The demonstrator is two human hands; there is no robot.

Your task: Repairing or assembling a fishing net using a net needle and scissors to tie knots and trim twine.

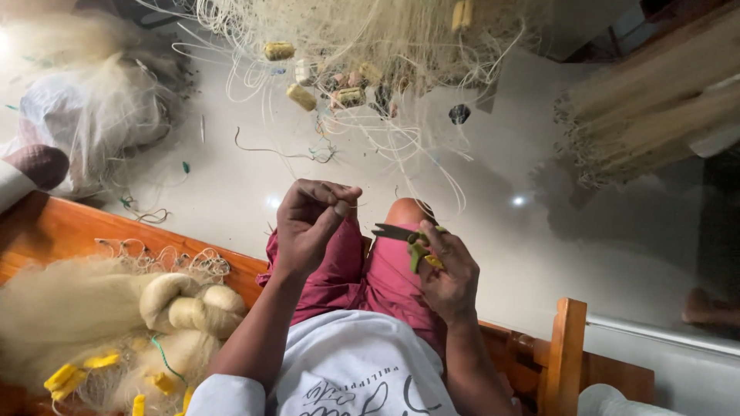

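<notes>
My left hand is raised over my lap with thumb and fingertips pinched on a thin pale strand of fishing line. My right hand sits just to the right, closed on small snips that have dark blades and yellow-green handles; the blades point left toward the left hand. Pale fishing net with yellowish floats hangs from above, its loose lines trailing down toward my hands. My red shorts and white shirt lie below.
I sit on a wooden bench. A heap of pale net with yellow floats rests on it at left. A white sack of netting lies on the glossy floor. Wooden post at right; another person's foot at far right.
</notes>
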